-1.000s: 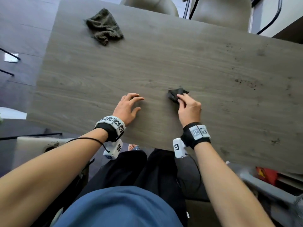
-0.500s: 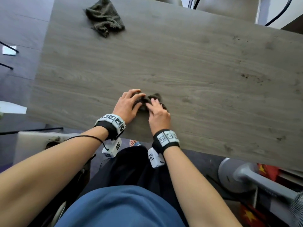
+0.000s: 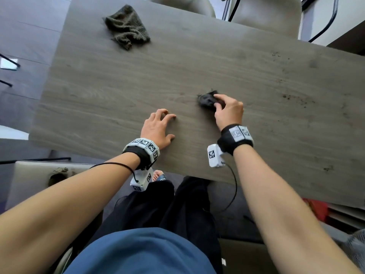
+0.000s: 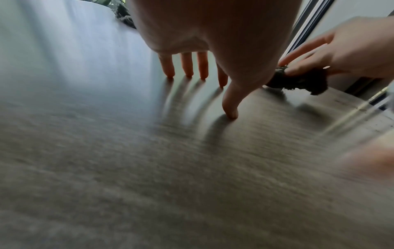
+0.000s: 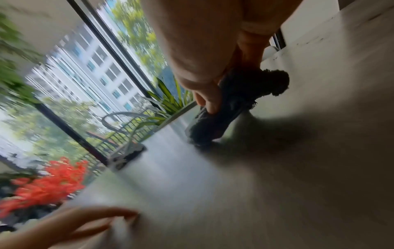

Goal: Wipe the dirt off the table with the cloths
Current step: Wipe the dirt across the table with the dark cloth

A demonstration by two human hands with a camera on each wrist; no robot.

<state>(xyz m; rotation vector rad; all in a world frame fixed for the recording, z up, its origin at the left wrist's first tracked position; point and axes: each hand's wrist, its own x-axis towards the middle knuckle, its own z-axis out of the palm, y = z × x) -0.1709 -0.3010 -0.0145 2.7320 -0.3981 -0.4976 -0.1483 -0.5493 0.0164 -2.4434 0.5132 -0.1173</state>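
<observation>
My right hand [image 3: 227,109] grips a small dark cloth [image 3: 207,99] bunched against the grey wooden table [image 3: 197,72]. In the right wrist view the thumb and fingers curl round the dark cloth [image 5: 234,104], whose lower end touches the tabletop. My left hand [image 3: 160,125] rests on the table to the left, fingertips [image 4: 187,74] down, holding nothing. A second, olive-grey cloth [image 3: 126,26] lies crumpled at the far left corner. Dirt specks [image 3: 296,98] lie to the right of the dark cloth, with more dirt [image 3: 275,54] farther back.
A smudge [image 3: 327,168] marks the table near its front right edge. Chairs [image 3: 264,14] stand behind the far edge. A beige seat [image 3: 35,178] sits below the table's near left corner. My legs are under the near edge.
My right hand has swept the dark cloth back to the right, away from the left hand it had reached half a second ago. The left hand has stayed in place.
</observation>
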